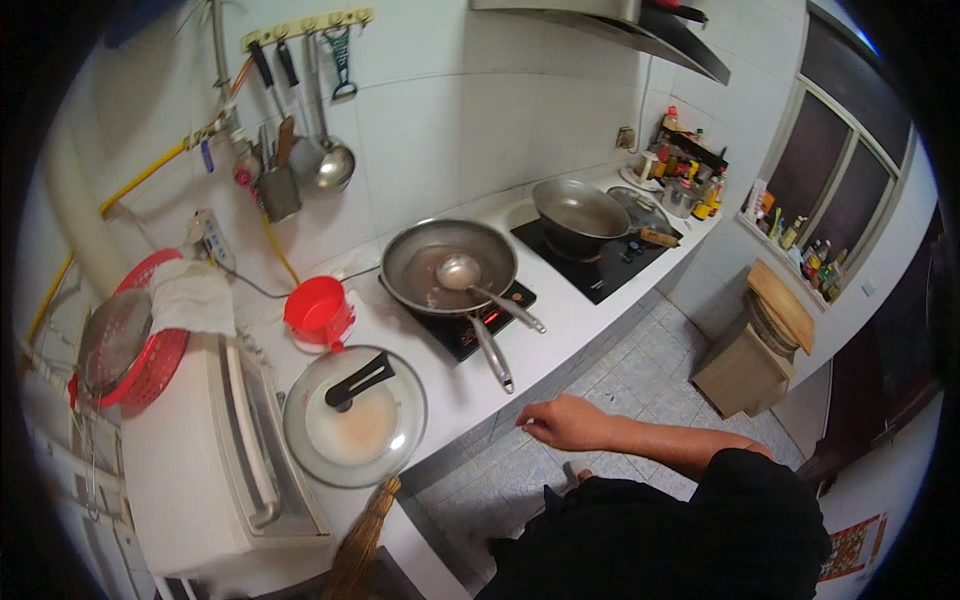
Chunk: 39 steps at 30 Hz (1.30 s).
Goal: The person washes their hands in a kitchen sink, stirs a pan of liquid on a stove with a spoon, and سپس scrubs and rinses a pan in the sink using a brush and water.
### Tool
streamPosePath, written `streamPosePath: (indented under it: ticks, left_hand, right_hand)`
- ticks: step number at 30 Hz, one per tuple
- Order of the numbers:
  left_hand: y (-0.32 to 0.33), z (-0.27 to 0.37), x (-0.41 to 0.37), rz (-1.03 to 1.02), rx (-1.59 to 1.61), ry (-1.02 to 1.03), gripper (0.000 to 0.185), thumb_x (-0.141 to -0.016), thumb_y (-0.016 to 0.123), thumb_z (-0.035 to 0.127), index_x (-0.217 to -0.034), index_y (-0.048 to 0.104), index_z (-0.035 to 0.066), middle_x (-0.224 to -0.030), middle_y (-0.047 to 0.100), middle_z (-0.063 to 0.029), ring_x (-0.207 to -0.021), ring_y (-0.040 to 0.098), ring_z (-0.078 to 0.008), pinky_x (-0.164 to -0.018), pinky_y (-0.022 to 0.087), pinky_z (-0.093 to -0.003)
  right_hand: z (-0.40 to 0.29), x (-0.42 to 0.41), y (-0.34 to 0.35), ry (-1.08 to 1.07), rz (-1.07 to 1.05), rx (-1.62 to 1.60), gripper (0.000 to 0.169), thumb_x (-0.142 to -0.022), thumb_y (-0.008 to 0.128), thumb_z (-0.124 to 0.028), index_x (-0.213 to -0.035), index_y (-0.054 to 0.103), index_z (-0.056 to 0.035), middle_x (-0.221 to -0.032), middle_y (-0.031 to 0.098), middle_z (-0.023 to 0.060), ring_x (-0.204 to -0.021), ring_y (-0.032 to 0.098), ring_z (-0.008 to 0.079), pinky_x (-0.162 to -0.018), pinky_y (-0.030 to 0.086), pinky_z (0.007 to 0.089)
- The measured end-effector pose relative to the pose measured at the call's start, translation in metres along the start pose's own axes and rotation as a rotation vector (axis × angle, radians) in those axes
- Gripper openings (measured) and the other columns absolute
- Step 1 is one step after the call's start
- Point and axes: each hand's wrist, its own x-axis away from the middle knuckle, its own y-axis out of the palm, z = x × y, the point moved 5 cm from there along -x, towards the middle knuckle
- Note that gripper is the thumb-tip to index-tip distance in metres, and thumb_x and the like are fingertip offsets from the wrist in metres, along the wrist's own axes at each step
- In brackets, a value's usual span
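My right hand (566, 424) hangs over the tiled floor before the counter's front edge, its fingers loosely bent and nothing seen in it. My left hand is out of view. Nearest to the right hand is the metal handle of a wok (405, 259), which sits on a portable induction cooker (457, 341) with a red light showing. Brownish liquid lies in the wok. A metal ladle (459, 272) rests in it, its handle lying over the rim. Left of it, a glass lid (300, 442) with a black handle lies on the counter beside a red plastic dipper (319, 307).
A second wok (577, 206) stands on a black cooktop (596, 281) further right, near several bottles (705, 202). To the left, a white countertop oven (172, 457) carries a red basket (161, 367). A straw brush (367, 525) reaches the counter's front edge. A range hood (600, 19) hangs above.
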Motion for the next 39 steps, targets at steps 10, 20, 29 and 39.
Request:
streamPosePath:
  ticks: [10, 20, 29, 39]
  left_hand:
    - [0.020, 0.195, 0.127, -0.114, 0.501, -0.203, 0.051, -0.075, 0.055, 0.020, -0.119, 0.041, -0.002, -0.115, 0.048, -0.0163, -0.104, 0.047, -0.0284, -0.088, 0.038, -0.0352]
    - [0.037, 0.547, 0.341, -1.236, 1.051, -0.270, 0.050, -0.078, 0.059, 0.019, -0.117, 0.035, -0.001, -0.113, 0.041, -0.0152, -0.097, 0.047, -0.0234, -0.078, 0.043, -0.0323]
    - [0.055, 0.669, 0.370, -1.651, 0.933, 0.159, 0.051, -0.078, 0.059, 0.027, -0.118, 0.040, 0.001, -0.109, 0.049, -0.0127, -0.100, 0.049, -0.0194, -0.083, 0.040, -0.0318]
    - [0.173, 0.610, 0.243, -1.386, 1.507, -1.368, 0.053, -0.082, 0.039, 0.040, -0.116, 0.040, -0.001, -0.112, 0.052, -0.0144, -0.102, 0.051, -0.0237, -0.087, 0.034, -0.0362]
  right_hand:
    - [0.057, 0.042, -0.005, -0.097, -0.090, -0.207, 0.034, -0.081, 0.052, -0.022, -0.113, 0.046, -0.0105, -0.084, 0.061, 0.0151, -0.072, 0.059, 0.0303, -0.065, 0.047, 0.0405]
    - [0.157, 0.081, -0.031, -0.148, 0.085, -0.563, 0.061, -0.083, 0.053, -0.022, -0.133, 0.023, -0.0072, -0.119, 0.044, 0.0181, -0.092, 0.054, 0.0239, -0.079, 0.043, 0.0310]
    - [0.316, 0.086, -0.048, 0.325, 0.159, -1.191, 0.036, -0.085, 0.048, -0.022, -0.115, 0.045, -0.0029, -0.093, 0.057, 0.0096, -0.075, 0.055, 0.0128, -0.059, 0.044, 0.0250]
    - [0.337, -0.010, -0.106, 0.311, 0.257, -1.347, 0.031, -0.085, 0.049, -0.022, -0.108, 0.047, -0.0008, -0.088, 0.057, 0.0063, -0.072, 0.055, 0.0133, -0.064, 0.045, 0.0244]
